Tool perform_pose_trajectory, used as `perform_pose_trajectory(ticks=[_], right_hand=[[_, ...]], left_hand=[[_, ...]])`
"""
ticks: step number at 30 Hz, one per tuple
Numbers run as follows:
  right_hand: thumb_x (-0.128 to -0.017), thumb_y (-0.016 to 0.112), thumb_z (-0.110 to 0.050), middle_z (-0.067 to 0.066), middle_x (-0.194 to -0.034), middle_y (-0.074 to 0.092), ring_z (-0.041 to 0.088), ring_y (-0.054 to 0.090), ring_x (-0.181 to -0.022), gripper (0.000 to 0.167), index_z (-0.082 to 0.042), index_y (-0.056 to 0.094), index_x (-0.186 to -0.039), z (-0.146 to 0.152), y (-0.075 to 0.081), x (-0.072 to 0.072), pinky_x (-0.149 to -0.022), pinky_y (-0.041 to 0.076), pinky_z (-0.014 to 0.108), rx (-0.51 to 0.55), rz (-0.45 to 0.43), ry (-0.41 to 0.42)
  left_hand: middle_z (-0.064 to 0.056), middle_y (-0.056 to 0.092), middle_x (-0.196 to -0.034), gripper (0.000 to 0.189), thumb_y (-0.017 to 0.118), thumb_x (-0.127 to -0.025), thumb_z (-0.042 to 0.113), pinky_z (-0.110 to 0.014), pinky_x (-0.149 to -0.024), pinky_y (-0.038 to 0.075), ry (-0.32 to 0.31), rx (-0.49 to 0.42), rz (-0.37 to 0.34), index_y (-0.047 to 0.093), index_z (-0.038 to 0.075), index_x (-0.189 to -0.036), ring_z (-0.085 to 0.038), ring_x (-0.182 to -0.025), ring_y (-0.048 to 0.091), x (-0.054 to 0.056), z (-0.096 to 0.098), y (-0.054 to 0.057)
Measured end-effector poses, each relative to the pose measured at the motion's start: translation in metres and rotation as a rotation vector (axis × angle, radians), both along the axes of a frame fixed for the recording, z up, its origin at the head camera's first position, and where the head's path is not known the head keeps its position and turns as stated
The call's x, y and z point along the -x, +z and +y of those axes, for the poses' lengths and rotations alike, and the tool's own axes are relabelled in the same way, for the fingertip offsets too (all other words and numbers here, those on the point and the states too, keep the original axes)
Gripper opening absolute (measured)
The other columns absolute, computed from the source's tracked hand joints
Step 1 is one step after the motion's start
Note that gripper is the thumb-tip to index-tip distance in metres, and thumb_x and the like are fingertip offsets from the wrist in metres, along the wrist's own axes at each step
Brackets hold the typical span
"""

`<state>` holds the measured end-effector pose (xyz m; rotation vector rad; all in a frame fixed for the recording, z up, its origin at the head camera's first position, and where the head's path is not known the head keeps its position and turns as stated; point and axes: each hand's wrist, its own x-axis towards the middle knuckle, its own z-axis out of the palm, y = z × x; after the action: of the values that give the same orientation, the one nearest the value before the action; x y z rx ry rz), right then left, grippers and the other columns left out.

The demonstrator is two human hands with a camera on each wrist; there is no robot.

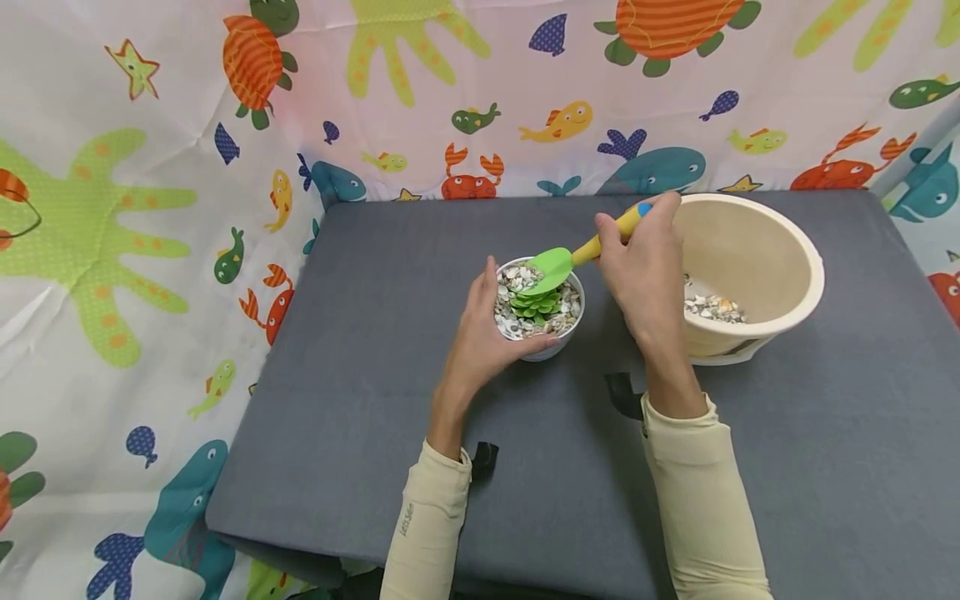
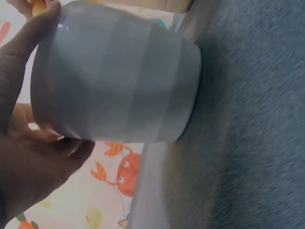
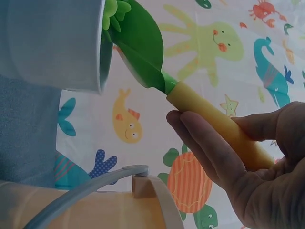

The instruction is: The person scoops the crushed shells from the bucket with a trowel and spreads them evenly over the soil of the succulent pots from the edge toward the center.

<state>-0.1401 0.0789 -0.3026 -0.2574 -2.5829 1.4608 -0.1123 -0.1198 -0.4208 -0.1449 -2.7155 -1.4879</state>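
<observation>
My left hand point(image 1: 483, 342) grips the side of a small white pot point(image 2: 119, 76), thumb toward the near rim and fingers round the far left. Pale pebbles point(image 1: 513, 321) fill the pot around a green succulent point(image 1: 536, 307). In my right hand point(image 1: 645, 271) is a toy trowel with a yellow handle point(image 3: 217, 124) and a green blade point(image 3: 140, 45). The blade reaches over the pot's rim, its tip above the pebbles and the succulent. In the right wrist view the fingers and thumb wrap the handle.
A large cream tub point(image 1: 757, 250) stands right of the pot, with more pebbles point(image 1: 714, 308) at its bottom. Grey cloth covers the table point(image 1: 360, 350). Behind and to the left hangs a curtain point(image 1: 420, 75) printed with sea animals.
</observation>
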Motion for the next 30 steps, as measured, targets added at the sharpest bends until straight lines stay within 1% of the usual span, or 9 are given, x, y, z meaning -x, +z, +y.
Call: perform_pose_trajectory(ticks=[5,9,12,15,18,20,22,27,30], right_hand=[[-0.105,0.058,-0.033,0.019,-0.107,0.062,0.03,0.071,-0.087,0.049,0.001,0.039,-0.134,0.0,0.0,-0.001,-0.067,0.05,0.016,-0.028,0.027,-0.023],[-0.105,0.058,-0.032,0.019,-0.106,0.061,0.028,0.066,-0.088,0.048,0.002,0.04,-0.135,-0.001,0.0,-0.003,-0.072,0.05,0.024,-0.05,0.042,-0.048],[-0.105,0.058,-0.031,0.021,-0.108,0.062,0.029,0.068,-0.092,0.049,0.002,0.04,-0.137,-0.001,0.002,-0.004,-0.077,0.053,0.029,-0.056,0.04,-0.067],[-0.105,0.058,-0.03,0.021,-0.11,0.063,0.03,0.069,-0.095,0.049,0.001,0.04,-0.138,-0.001,0.004,-0.005,-0.08,0.055,0.034,-0.055,0.036,-0.082],[-0.105,0.058,-0.03,0.022,-0.11,0.063,0.031,0.069,-0.095,0.049,0.002,0.041,-0.137,0.0,0.005,-0.006,-0.081,0.056,0.035,-0.063,0.035,-0.088],[-0.105,0.059,-0.03,0.021,-0.109,0.063,0.031,0.069,-0.094,0.049,0.002,0.041,-0.137,0.0,0.005,-0.007,-0.08,0.056,0.034,-0.068,0.033,-0.081],[-0.105,0.059,-0.029,0.021,-0.108,0.063,0.031,0.069,-0.092,0.048,0.002,0.041,-0.136,0.0,0.005,-0.007,-0.077,0.056,0.031,-0.075,0.031,-0.068],[-0.105,0.058,-0.029,0.022,-0.107,0.063,0.032,0.07,-0.091,0.047,0.003,0.041,-0.135,0.0,0.006,-0.007,-0.077,0.057,0.031,-0.092,0.025,-0.06],[-0.105,0.058,-0.028,0.023,-0.109,0.063,0.033,0.07,-0.094,0.047,0.003,0.041,-0.136,-0.001,0.007,-0.007,-0.082,0.059,0.036,-0.089,0.025,-0.07]], left_hand=[[-0.004,0.029,-0.171,0.138,0.097,-0.067,0.053,-0.055,-0.122,0.041,0.085,0.023,0.026,0.01,0.023,-0.17,-0.027,-0.154,0.039,-0.006,0.01,0.0],[-0.008,0.031,-0.171,0.138,0.096,-0.066,0.057,-0.059,-0.123,0.034,0.149,0.078,0.028,0.011,0.02,-0.17,-0.029,-0.154,0.041,-0.009,0.018,0.002],[-0.011,0.033,-0.17,0.139,0.095,-0.066,0.059,-0.063,-0.116,0.031,0.199,0.127,0.039,0.013,0.017,-0.17,-0.029,-0.151,0.045,-0.012,0.025,0.004],[-0.012,0.036,-0.167,0.14,0.094,-0.064,0.063,-0.062,-0.11,0.032,0.245,0.174,0.062,0.014,0.015,-0.169,-0.029,-0.148,0.048,-0.015,0.031,0.003],[-0.014,0.04,-0.161,0.143,0.093,-0.062,0.068,-0.061,-0.107,0.032,0.265,0.217,0.083,0.014,0.015,-0.169,-0.03,-0.145,0.047,-0.017,0.034,0.002],[-0.015,0.04,-0.158,0.146,0.094,-0.061,0.068,-0.062,-0.107,0.033,0.246,0.223,0.08,0.012,0.018,-0.17,-0.031,-0.145,0.044,-0.015,0.032,0.002],[-0.014,0.037,-0.157,0.147,0.095,-0.06,0.065,-0.065,-0.113,0.031,0.196,0.206,0.063,0.007,0.023,-0.17,-0.031,-0.147,0.039,-0.012,0.026,0.003],[-0.005,0.019,-0.173,0.146,0.1,-0.064,0.047,-0.068,-0.123,0.03,-0.046,0.111,0.038,-0.001,0.034,-0.169,-0.033,-0.157,0.028,0.0,0.005,0.005],[-0.002,0.014,-0.176,0.144,0.1,-0.066,0.043,-0.063,-0.124,0.034,-0.13,0.073,0.028,0.0,0.036,-0.168,-0.03,-0.159,0.027,0.004,-0.001,0.006]])
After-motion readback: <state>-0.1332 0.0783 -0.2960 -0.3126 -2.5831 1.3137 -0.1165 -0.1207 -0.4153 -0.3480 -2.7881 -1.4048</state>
